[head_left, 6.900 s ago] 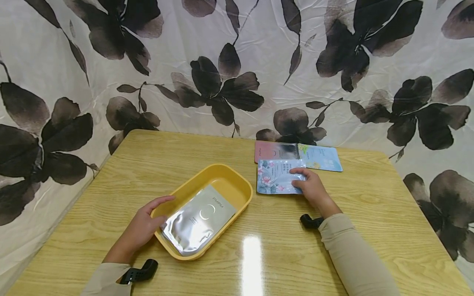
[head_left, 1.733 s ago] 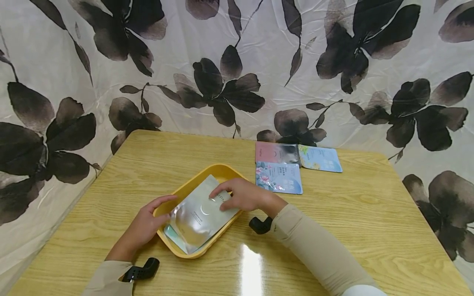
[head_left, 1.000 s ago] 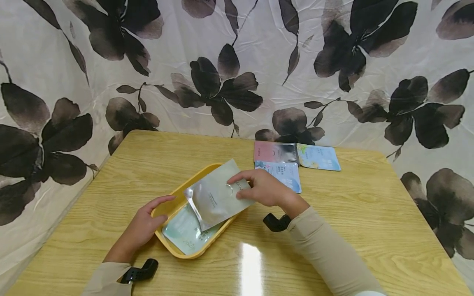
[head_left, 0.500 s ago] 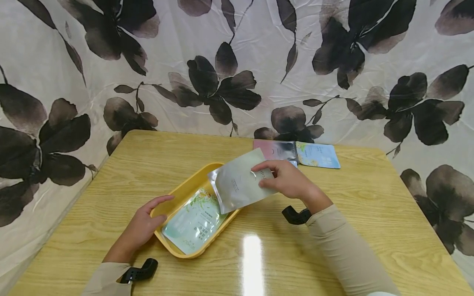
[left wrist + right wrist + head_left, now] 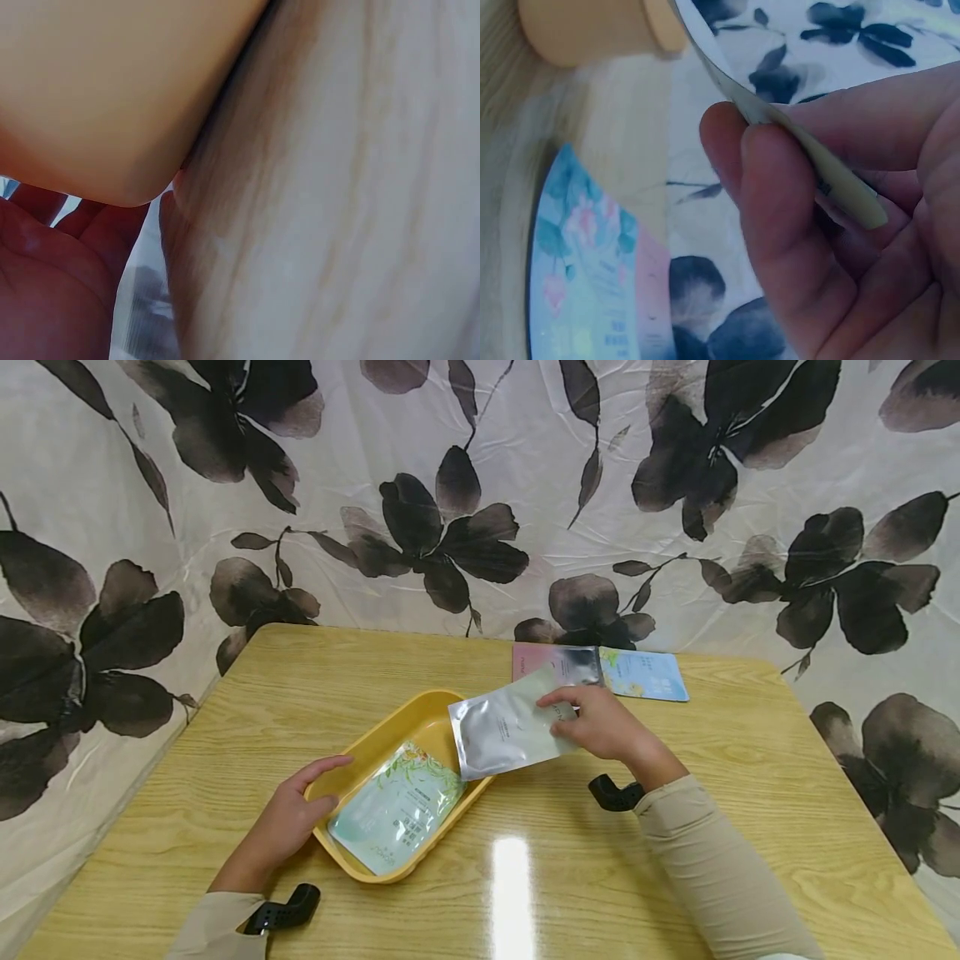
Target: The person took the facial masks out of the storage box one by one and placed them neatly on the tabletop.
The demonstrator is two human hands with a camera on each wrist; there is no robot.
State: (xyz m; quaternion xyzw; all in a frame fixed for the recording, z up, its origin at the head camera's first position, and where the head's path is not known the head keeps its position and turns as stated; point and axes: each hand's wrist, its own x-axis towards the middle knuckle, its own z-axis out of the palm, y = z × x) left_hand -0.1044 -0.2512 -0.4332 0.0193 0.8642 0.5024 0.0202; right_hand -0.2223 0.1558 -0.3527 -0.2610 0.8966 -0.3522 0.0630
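My right hand (image 5: 603, 731) pinches one end of a pale green and silver sheet mask packet (image 5: 495, 735), which tilts over the right rim of a yellow plastic tray (image 5: 431, 714). In the right wrist view the packet (image 5: 802, 150) is edge-on between thumb and fingers. My left hand (image 5: 288, 818) holds the tray's left end, thumb and index finger over the rim; in the left wrist view the palm (image 5: 52, 277) is beside the tray's outer wall (image 5: 112, 97). Inside the tray lies a mint green mask packet (image 5: 397, 810) with a leaf print.
At the table's back edge lie a pink and black packet (image 5: 536, 660) and a light blue packet (image 5: 643, 675). A blue flowered packet (image 5: 585, 255) lies before them, hidden in the head view. A floral cloth (image 5: 450, 410) hangs behind the wooden table (image 5: 585, 877).
My right hand has let go of the blue flowered packet, then lifted the silver packet out of the tray rightward, uncovering the mint green one. My left hand has stayed at the tray.
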